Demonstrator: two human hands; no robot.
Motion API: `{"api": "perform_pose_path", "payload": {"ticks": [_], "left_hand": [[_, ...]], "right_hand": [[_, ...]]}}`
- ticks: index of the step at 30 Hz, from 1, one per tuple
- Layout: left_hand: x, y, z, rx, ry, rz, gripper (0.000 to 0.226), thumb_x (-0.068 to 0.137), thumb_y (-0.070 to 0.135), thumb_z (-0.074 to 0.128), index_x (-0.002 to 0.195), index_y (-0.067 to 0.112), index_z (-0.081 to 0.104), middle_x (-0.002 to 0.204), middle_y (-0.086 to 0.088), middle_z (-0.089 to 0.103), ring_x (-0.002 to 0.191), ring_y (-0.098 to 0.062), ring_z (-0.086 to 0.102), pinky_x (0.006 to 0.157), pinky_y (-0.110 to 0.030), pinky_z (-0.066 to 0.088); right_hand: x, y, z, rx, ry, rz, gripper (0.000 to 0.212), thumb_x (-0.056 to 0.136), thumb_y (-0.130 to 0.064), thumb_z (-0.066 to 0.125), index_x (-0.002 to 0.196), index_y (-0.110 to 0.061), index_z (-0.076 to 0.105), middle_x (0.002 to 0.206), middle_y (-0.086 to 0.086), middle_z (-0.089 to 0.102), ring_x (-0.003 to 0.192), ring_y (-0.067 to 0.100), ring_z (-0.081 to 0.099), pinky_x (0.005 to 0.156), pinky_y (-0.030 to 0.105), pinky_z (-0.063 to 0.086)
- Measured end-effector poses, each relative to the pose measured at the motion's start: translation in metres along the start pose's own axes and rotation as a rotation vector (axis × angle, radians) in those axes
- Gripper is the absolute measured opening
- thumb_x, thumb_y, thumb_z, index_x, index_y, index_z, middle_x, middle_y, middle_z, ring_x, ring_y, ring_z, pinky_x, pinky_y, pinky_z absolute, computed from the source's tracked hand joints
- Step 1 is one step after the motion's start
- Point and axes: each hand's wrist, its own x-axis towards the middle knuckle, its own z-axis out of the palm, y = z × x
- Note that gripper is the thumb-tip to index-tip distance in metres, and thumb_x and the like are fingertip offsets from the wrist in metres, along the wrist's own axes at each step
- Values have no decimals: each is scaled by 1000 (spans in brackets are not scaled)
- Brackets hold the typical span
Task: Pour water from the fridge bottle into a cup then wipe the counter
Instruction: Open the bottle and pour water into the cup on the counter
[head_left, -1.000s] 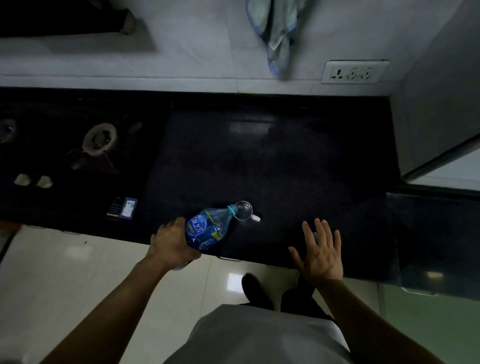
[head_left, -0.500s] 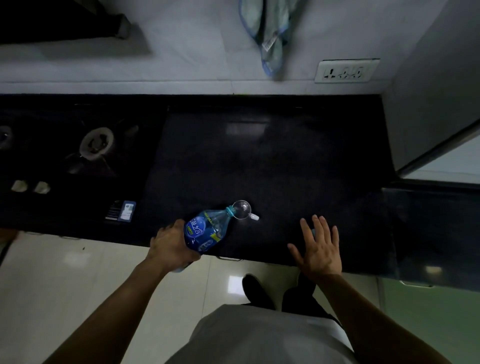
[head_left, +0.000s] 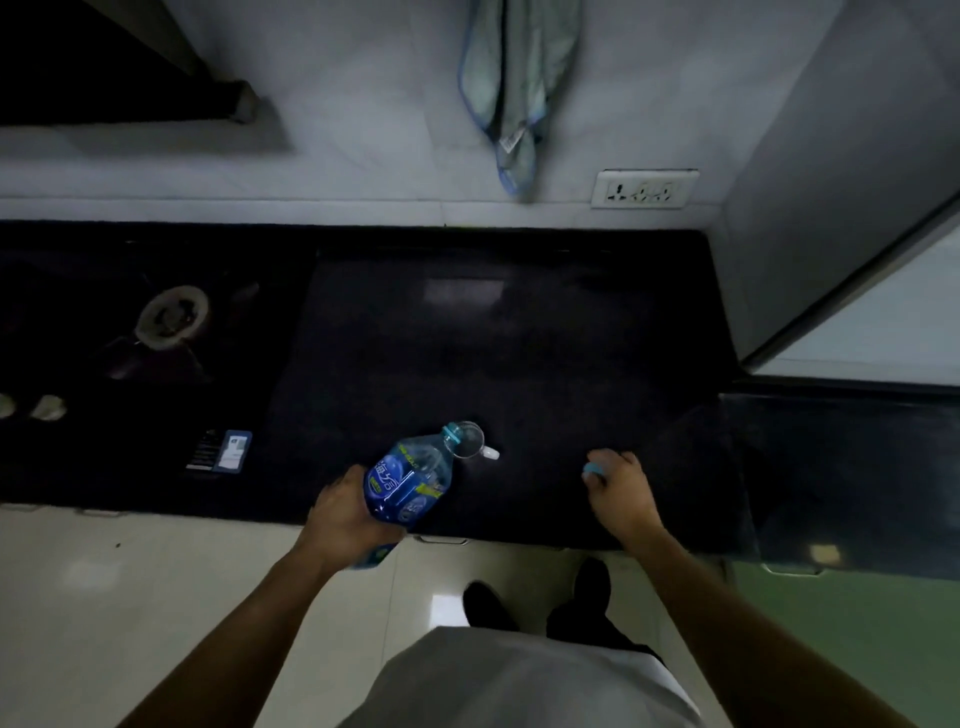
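Left hand (head_left: 343, 514) gripped the bottle (head_left: 410, 480) round its lower body, fingers wrapped on the blue label. The bottle was tilted, neck right at the rim of the small clear cup (head_left: 470, 440), which stood on the dark counter (head_left: 519, 364) near its front edge. Right hand (head_left: 621, 491) rested on the counter well right of the cup, fingers curled over a small blue cap (head_left: 594, 469). The step looked like pouring; no stream could be made out. To pour well, the mouth should stay over the cup's centre and tip slowly, since the cup was light, small and unheld, so a nudge from the neck could knock it over. There was open counter behind and right of the cup, with the front edge close. Stove burner (head_left: 174, 314) sat far left. The cloth (head_left: 514, 88) hung on the wall above, likely for wiping.
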Motion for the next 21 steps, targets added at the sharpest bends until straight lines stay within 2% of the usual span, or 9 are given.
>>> {"api": "perform_pose_path", "payload": {"ticks": [3, 6, 8, 11, 14, 17, 18, 20, 21], "left_hand": [[-4, 4, 4, -80, 1, 72, 74, 50, 30, 95, 111, 22, 53, 107, 3, 67, 94, -15, 64, 74, -25, 52], [-11, 12, 5, -183, 11, 146, 73, 50, 28, 96, 110, 26, 54, 105, 9, 68, 90, -2, 64, 68, -15, 49], [-16, 19, 6, -245, 12, 193, 73, 50, 30, 95, 111, 27, 54, 105, 11, 69, 92, -1, 66, 74, -21, 56], [-23, 32, 5, -342, 14, 259, 74, 49, 28, 94, 113, 27, 57, 105, 9, 72, 93, -2, 70, 82, -29, 60], [-29, 44, 3, -397, 23, 307, 73, 51, 26, 94, 114, 29, 57, 107, 11, 72, 95, -1, 70, 81, -26, 60], [-35, 56, -1, -412, 30, 338, 72, 50, 28, 94, 111, 34, 57, 104, 13, 73, 95, 1, 70, 78, -21, 58], [-37, 61, -2, -414, 31, 346, 72, 50, 29, 94, 111, 36, 57, 104, 14, 73, 95, 1, 70, 78, -20, 58], [-42, 72, -3, -407, 43, 360, 73, 48, 31, 94, 111, 37, 57, 105, 13, 73, 95, 1, 70, 78, -22, 59], [-44, 79, -3, -399, 56, 371, 72, 48, 32, 93, 110, 38, 57, 104, 13, 72, 95, -1, 70, 78, -23, 59]], "right_hand": [[-1, -48, -16, 438, -73, 34, 21, 97, -17, 61, 118, -19, 64, 119, 7, 65, 97, 23, 66, 86, 37, 56], [-9, -101, -33, 626, -113, -129, 22, 94, -10, 64, 108, -27, 64, 106, -1, 69, 81, 9, 69, 72, 25, 55], [-13, -127, -44, 591, -147, -264, 24, 93, -8, 65, 107, -27, 65, 100, -3, 69, 82, 9, 69, 74, 23, 54], [-15, -150, -62, 361, -177, -424, 26, 92, -16, 67, 115, -28, 67, 103, -13, 65, 95, 4, 65, 83, 16, 51], [-22, -158, -86, 183, -199, -556, 28, 91, -21, 66, 113, -38, 68, 96, -27, 61, 90, -7, 60, 76, 7, 44], [-31, -163, -113, 202, -256, -585, 38, 88, -14, 69, 97, -51, 67, 92, -22, 68, 86, -1, 67, 78, 15, 51], [-33, -164, -121, 207, -257, -602, 35, 87, -16, 70, 94, -50, 68, 91, -16, 71, 85, 1, 68, 79, 21, 55], [-36, -168, -137, 76, -158, -612, 4, 84, -31, 73, 86, -34, 70, 81, -10, 71, 76, 2, 67, 72, 26, 55], [-38, -172, -144, -36, -75, -618, 22, 83, -44, 72, 77, -24, 68, 72, -7, 67, 67, 5, 64, 64, 28, 52]]}}
